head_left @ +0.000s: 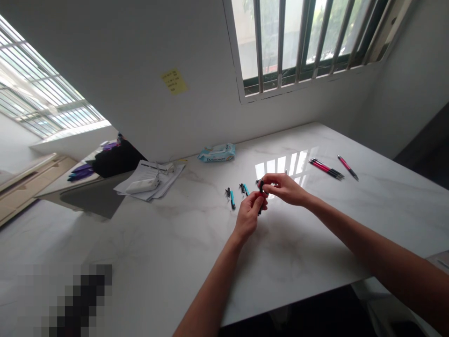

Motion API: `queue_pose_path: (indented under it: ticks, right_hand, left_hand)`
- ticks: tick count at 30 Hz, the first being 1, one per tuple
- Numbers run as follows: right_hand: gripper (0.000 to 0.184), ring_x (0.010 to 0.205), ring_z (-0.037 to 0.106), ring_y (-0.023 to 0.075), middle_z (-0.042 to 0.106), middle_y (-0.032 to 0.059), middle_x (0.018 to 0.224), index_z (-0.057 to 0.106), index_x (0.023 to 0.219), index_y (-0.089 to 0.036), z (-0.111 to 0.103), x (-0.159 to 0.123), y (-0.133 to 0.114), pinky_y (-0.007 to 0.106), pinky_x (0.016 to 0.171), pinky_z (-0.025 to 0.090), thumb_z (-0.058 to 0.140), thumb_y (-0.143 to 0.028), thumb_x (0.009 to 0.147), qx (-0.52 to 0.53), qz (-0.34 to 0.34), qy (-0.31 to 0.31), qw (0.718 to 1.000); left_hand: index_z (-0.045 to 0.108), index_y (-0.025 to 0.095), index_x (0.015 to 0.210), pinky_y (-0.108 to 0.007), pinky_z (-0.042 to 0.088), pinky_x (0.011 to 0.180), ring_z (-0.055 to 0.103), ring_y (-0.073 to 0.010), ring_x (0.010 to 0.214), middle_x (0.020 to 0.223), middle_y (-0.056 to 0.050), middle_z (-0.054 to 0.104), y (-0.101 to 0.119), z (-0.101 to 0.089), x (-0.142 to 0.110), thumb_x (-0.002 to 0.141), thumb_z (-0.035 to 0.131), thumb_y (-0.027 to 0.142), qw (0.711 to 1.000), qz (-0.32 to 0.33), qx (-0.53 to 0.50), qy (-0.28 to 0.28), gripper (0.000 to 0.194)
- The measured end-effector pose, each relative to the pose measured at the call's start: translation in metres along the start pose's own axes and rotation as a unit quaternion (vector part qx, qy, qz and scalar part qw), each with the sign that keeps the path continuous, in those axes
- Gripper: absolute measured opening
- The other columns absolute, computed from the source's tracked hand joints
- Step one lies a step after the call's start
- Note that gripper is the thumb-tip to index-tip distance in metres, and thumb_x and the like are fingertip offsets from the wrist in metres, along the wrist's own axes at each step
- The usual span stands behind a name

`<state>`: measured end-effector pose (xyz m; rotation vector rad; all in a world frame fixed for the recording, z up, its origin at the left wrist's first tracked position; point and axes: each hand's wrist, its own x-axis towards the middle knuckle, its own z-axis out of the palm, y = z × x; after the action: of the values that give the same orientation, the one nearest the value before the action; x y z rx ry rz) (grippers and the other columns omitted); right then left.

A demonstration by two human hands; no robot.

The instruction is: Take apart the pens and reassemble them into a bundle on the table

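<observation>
My left hand point(249, 216) and my right hand point(285, 188) meet above the white marble table point(164, 243), both pinching a red and black pen point(261, 193). Its lower end shows below my left fingers, and much of it is hidden by my fingers. Just left of my hands lie small black pen parts point(228, 192) and teal pen barrels point(232, 200), with another pair point(243, 189) closer in. To the right lie a bundle of red pens point(326, 168) and a single red pen point(348, 167).
Farther back on the table are a blue-and-white wet wipes pack point(216, 153) and loose papers point(150, 182) under a white device point(142, 186). A black bag point(115, 159) and purple items point(81, 172) sit beyond, left. A yellow sticky note point(174, 81) is on the wall.
</observation>
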<state>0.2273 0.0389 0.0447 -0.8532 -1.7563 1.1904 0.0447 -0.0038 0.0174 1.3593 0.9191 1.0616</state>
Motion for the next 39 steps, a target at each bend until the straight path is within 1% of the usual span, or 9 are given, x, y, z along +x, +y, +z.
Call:
queue_pose_path:
  ticks: [5, 9, 11, 14, 18, 27, 34, 37, 39]
  right_hand:
    - [0.028, 0.072, 0.069, 0.0166, 0.074, 0.0039, 0.089, 0.073, 0.113, -0.019, 0.0039, 0.0003, 0.0031, 0.033, 0.072, 0.059, 0.073, -0.034, 0.088, 0.063, -0.006, 0.012, 0.998]
    - [0.048, 0.101, 0.072, 0.0219, 0.075, 0.0082, 0.112, 0.064, 0.135, -0.023, -0.0003, -0.0003, 0.0009, 0.038, 0.086, 0.061, 0.072, -0.027, 0.087, 0.07, -0.024, 0.009, 0.997]
    - [0.045, 0.099, 0.071, 0.0211, 0.074, 0.007, 0.107, 0.066, 0.131, -0.023, -0.0024, -0.0004, 0.0003, 0.04, 0.092, 0.06, 0.074, -0.027, 0.086, 0.048, -0.031, 0.015, 0.998]
    - [0.038, 0.089, 0.071, 0.0184, 0.073, 0.0054, 0.1, 0.067, 0.128, -0.022, -0.0033, -0.0003, 0.0007, 0.039, 0.088, 0.061, 0.069, -0.026, 0.09, 0.055, -0.031, -0.008, 0.998]
    - [0.041, 0.102, 0.069, 0.021, 0.071, 0.0066, 0.107, 0.067, 0.127, -0.023, -0.0026, -0.0004, 0.0007, 0.038, 0.09, 0.06, 0.071, -0.024, 0.087, 0.042, -0.035, 0.0, 0.999]
    - [0.046, 0.096, 0.07, 0.0204, 0.073, 0.0058, 0.103, 0.065, 0.132, -0.023, -0.004, -0.0007, -0.0003, 0.04, 0.089, 0.06, 0.07, -0.022, 0.086, 0.037, -0.028, 0.0, 0.999]
    - [0.047, 0.099, 0.071, 0.0215, 0.074, 0.0062, 0.106, 0.064, 0.133, -0.024, -0.0046, -0.0008, -0.0003, 0.04, 0.09, 0.06, 0.069, -0.021, 0.086, 0.044, -0.018, 0.001, 0.999]
    - [0.05, 0.111, 0.07, 0.0236, 0.073, 0.0079, 0.117, 0.063, 0.135, -0.026, -0.0044, -0.001, -0.0002, 0.042, 0.095, 0.059, 0.069, -0.02, 0.086, 0.047, -0.02, 0.002, 0.999]
    - [0.049, 0.107, 0.071, 0.0238, 0.074, 0.0079, 0.112, 0.064, 0.133, -0.024, -0.0039, -0.0013, -0.0005, 0.044, 0.096, 0.059, 0.073, -0.024, 0.085, 0.042, -0.019, 0.009, 0.999]
  left_hand:
    - [0.069, 0.016, 0.1, -0.031, 0.053, 0.08, 0.066, -0.0173, 0.08, 0.089, -0.006, 0.068, 0.0013, 0.0004, -0.0011, 0.097, 0.065, 0.045, 1.0, 0.003, -0.013, 0.014, 0.03]
    - [0.069, 0.016, 0.103, -0.033, 0.055, 0.083, 0.072, -0.0198, 0.084, 0.093, -0.007, 0.071, 0.0003, 0.0002, -0.001, 0.097, 0.065, 0.043, 1.0, -0.003, -0.026, 0.016, 0.028]
    - [0.07, 0.016, 0.105, -0.034, 0.056, 0.083, 0.073, -0.0206, 0.085, 0.093, -0.008, 0.072, -0.0008, -0.0001, -0.0008, 0.098, 0.065, 0.042, 1.0, -0.002, -0.021, 0.012, 0.028]
    - [0.07, 0.016, 0.105, -0.035, 0.056, 0.083, 0.074, -0.0216, 0.086, 0.094, -0.008, 0.073, -0.0018, -0.0006, -0.0007, 0.098, 0.064, 0.042, 1.0, -0.001, -0.016, 0.005, 0.028]
    - [0.07, 0.015, 0.106, -0.035, 0.057, 0.084, 0.074, -0.0223, 0.087, 0.093, -0.008, 0.073, -0.0012, -0.0008, -0.0009, 0.099, 0.064, 0.04, 1.0, -0.001, -0.01, 0.001, 0.027]
    - [0.069, 0.015, 0.105, -0.036, 0.057, 0.085, 0.074, -0.0214, 0.086, 0.093, -0.007, 0.073, -0.0031, 0.0003, -0.0005, 0.099, 0.064, 0.04, 1.0, 0.002, -0.022, -0.004, 0.026]
    - [0.069, 0.016, 0.105, -0.036, 0.057, 0.085, 0.074, -0.0213, 0.085, 0.093, -0.007, 0.073, -0.003, -0.0004, -0.0006, 0.099, 0.063, 0.04, 1.0, 0.003, -0.013, -0.002, 0.026]
    - [0.069, 0.016, 0.104, -0.037, 0.057, 0.086, 0.074, -0.0216, 0.085, 0.093, -0.007, 0.073, -0.0034, -0.0006, -0.0005, 0.098, 0.064, 0.042, 1.0, 0.002, -0.013, -0.004, 0.027]
    - [0.069, 0.016, 0.104, -0.037, 0.057, 0.086, 0.074, -0.0215, 0.085, 0.093, -0.007, 0.072, -0.0037, -0.0006, -0.0003, 0.098, 0.064, 0.043, 1.0, 0.004, -0.012, -0.006, 0.028]
